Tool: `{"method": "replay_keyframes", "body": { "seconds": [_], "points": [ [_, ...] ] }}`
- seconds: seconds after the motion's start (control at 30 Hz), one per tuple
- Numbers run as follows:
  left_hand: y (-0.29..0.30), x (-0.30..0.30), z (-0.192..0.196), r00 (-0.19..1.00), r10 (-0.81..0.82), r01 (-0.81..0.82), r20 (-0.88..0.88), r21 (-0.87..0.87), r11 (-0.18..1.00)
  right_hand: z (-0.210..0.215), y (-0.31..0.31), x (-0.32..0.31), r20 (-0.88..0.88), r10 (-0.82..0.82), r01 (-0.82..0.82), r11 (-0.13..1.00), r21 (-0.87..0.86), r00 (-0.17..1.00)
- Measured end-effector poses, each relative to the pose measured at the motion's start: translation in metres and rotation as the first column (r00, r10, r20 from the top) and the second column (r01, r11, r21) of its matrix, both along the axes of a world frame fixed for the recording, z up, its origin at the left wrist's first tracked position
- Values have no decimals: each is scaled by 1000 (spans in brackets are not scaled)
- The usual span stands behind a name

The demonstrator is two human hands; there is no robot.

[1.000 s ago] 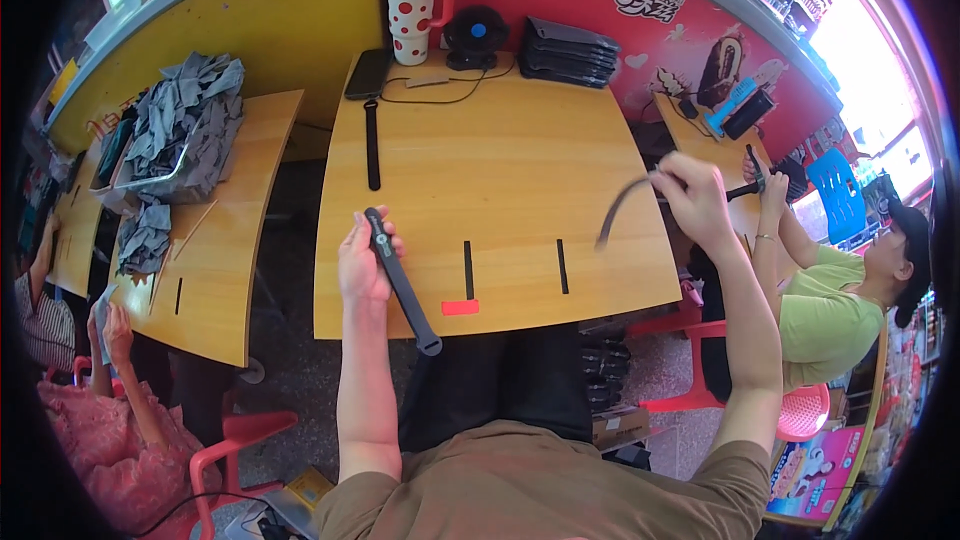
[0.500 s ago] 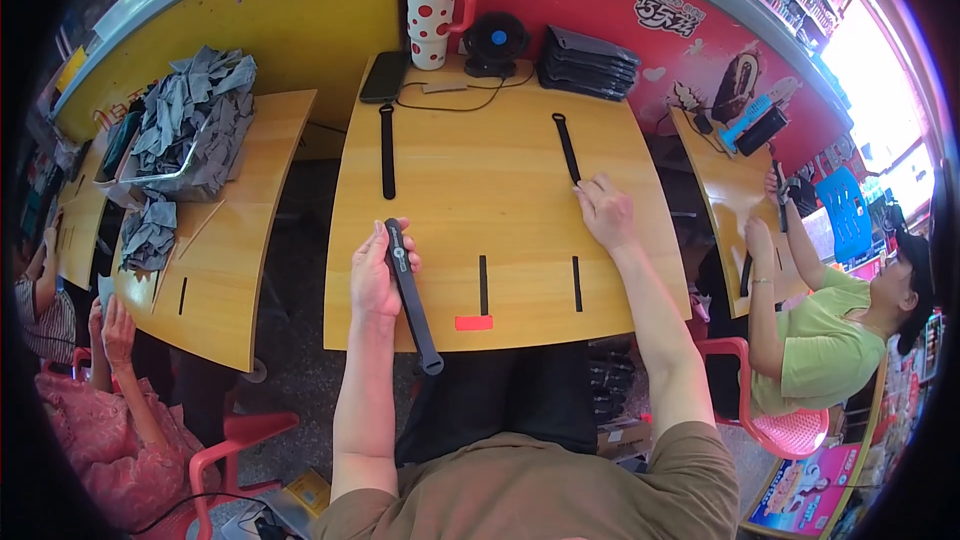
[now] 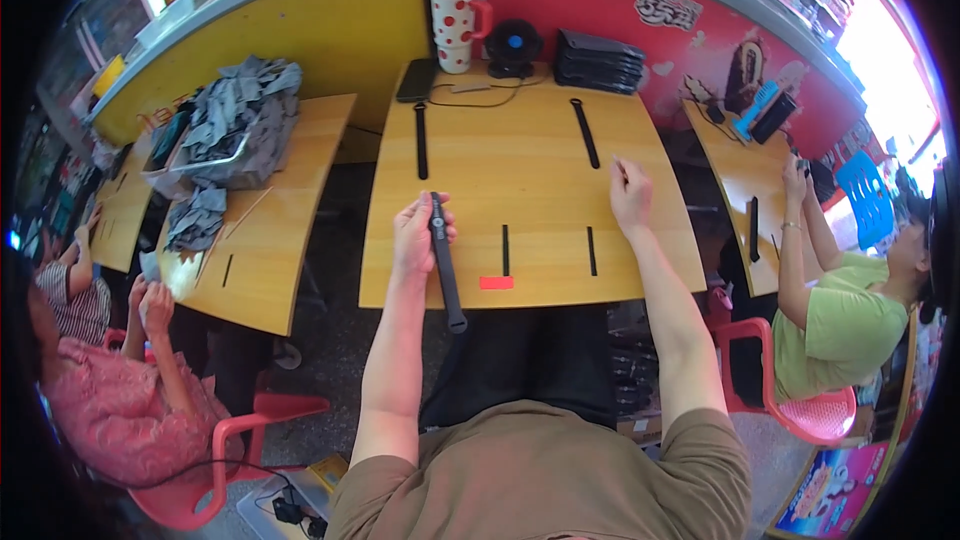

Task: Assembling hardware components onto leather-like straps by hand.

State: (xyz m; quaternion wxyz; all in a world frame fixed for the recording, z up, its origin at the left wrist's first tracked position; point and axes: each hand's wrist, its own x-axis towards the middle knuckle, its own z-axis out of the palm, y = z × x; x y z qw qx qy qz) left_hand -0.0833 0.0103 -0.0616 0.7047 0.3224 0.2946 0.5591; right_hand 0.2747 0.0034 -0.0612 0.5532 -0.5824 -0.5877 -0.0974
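My left hand [image 3: 412, 235] is wrapped round a dark grey strap [image 3: 447, 275], whose looped lower end hangs past the table's near edge. My right hand [image 3: 631, 198] is held over the right half of the table with its fingers curled in; nothing shows in it. A black strap [image 3: 585, 133] lies just to its upper left, apart from the fingers. Another black strap [image 3: 422, 142] lies lengthwise beyond my left hand. Between my hands, two thin black strips [image 3: 506, 250] and a red rectangle [image 3: 496, 283] lie flat on the tabletop.
Along the back of the table [image 3: 510, 160] stand a phone [image 3: 417, 80], a dotted tumbler [image 3: 454, 32], a small fan [image 3: 514, 48] and stacked black pouches [image 3: 598, 62]. A bin of grey cloth pieces [image 3: 245, 155] sits on the left table. People work at both sides.
My right hand has moved off the right strap's near end, to the right, and its fingers have curled in. The left hand still grips the grey strap. The whole view has shifted.
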Motion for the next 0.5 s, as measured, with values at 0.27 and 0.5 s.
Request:
{"method": "replay_keyframes", "body": {
  "seconds": [0.27, 0.5],
  "points": [
    [-82, 27, 54, 967, -249, 251, -46, 66, 966, 50, -185, -122, -655, 285, -635, 669, -387, 700],
    [-132, 68, 42, 921, -387, 385, -31, -58, 921, 76, -215, -147, -494, 428, -610, 734, -300, 757]
  ]
}}
